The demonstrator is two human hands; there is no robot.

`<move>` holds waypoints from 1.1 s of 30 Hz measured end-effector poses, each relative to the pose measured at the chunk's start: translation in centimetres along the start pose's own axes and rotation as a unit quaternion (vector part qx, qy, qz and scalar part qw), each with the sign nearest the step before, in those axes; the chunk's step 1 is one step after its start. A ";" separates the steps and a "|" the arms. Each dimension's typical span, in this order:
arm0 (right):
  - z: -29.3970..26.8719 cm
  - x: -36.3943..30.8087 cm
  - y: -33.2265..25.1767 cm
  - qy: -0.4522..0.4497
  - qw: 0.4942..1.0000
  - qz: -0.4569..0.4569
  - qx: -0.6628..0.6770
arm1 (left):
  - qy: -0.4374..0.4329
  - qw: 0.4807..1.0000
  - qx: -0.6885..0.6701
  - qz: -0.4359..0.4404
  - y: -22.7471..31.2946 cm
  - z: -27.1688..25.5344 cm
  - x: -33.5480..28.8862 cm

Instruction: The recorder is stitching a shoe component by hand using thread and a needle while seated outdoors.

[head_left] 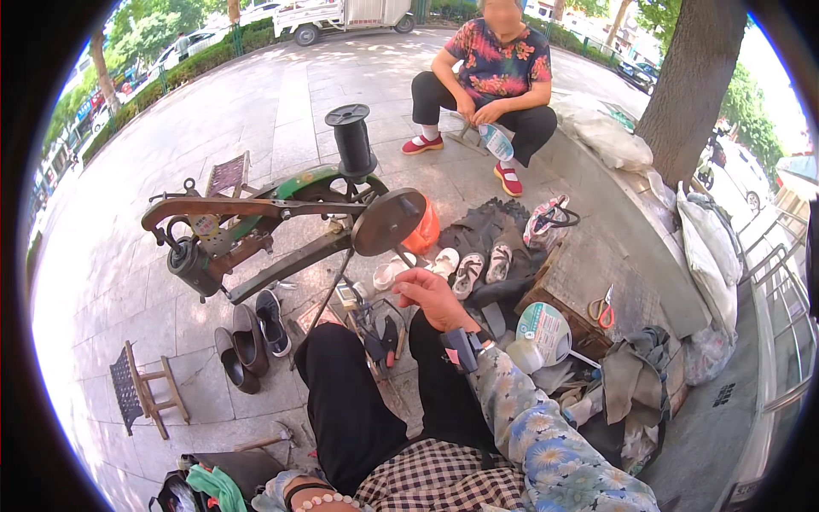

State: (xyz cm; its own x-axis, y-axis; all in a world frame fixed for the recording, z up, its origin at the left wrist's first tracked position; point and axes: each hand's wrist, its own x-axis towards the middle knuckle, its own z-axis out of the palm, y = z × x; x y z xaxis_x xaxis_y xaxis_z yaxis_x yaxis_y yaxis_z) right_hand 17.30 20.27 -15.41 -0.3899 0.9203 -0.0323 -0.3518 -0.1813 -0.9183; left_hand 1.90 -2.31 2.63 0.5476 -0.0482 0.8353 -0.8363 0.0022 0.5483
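My right hand (431, 294) is raised over my knees, its fingers curled together in a pinch. Whatever they hold, if anything, is too small to make out. It is just below the round wheel (389, 222) of a hand-cranked shoe-mending sewing machine (256, 209), near the wheel's handle (403, 256). A large black thread spool (351, 141) stands upright on the machine. At the lower edge, my left wrist shows with a beaded bracelet (324, 500); the fingers of that hand are out of sight. A checked apron (435, 478) lies over my lap.
Brown loafers (241, 348) and a dark sneaker (272, 322) are on the left; more shoes (469, 273) stand ahead. A wooden box (580, 273) bears orange-handled scissors (602, 307). A folding stool (149, 388) stands left. A person (503, 68) sits opposite holding a bottle.
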 end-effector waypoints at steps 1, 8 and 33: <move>0.0 -0.2 -0.2 -0.005 1.000 0.001 -0.002 | -0.002 1.000 0.023 -0.013 0.0 0.0 -0.2; -0.6 -0.4 -0.4 0.011 0.999 0.010 0.037 | -0.016 0.987 -0.039 -0.157 1.1 0.4 -2.0; 0.2 -0.6 -0.4 0.014 0.999 0.002 0.038 | 0.012 0.999 -0.017 -0.041 1.3 0.1 -1.0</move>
State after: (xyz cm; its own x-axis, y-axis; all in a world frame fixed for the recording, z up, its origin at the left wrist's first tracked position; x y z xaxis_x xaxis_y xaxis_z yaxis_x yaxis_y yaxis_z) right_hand 17.49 19.74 -14.90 -0.3688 0.9283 -0.0480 -0.4142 -0.2104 -0.8855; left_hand 0.28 -2.36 2.45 0.6151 -0.0249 0.7881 -0.7874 0.0326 0.6156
